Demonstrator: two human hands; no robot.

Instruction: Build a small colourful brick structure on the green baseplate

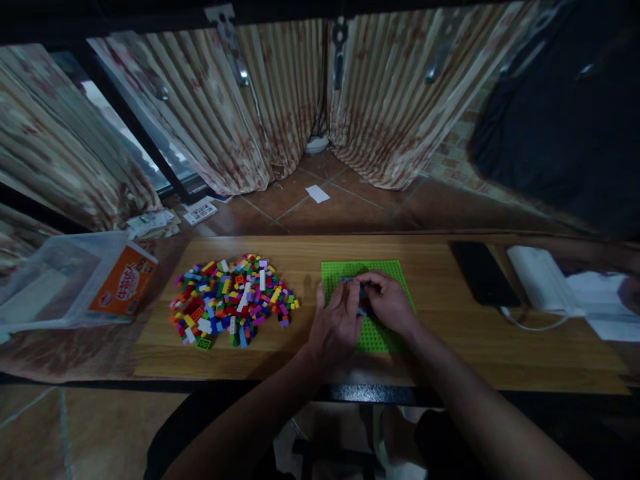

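A green studded baseplate (385, 273) lies on the wooden table (450, 333). Both hands rest over its middle. My left hand (337, 323) has its fingers curled onto a small cluster of dark and grey bricks (350, 283) on the plate. My right hand (387, 303) pinches at the same cluster from the right, fingers pressed together. What exactly each fingertip holds is hidden. A heap of small coloured bricks (233, 300) lies on the table to the left of my hands.
A clear plastic tub (45, 280) with an orange box (125, 283) sits at far left. A black phone (483, 273), a white power bank (537, 277) with cable and papers (605, 307) lie at right. Curtains hang behind the table.
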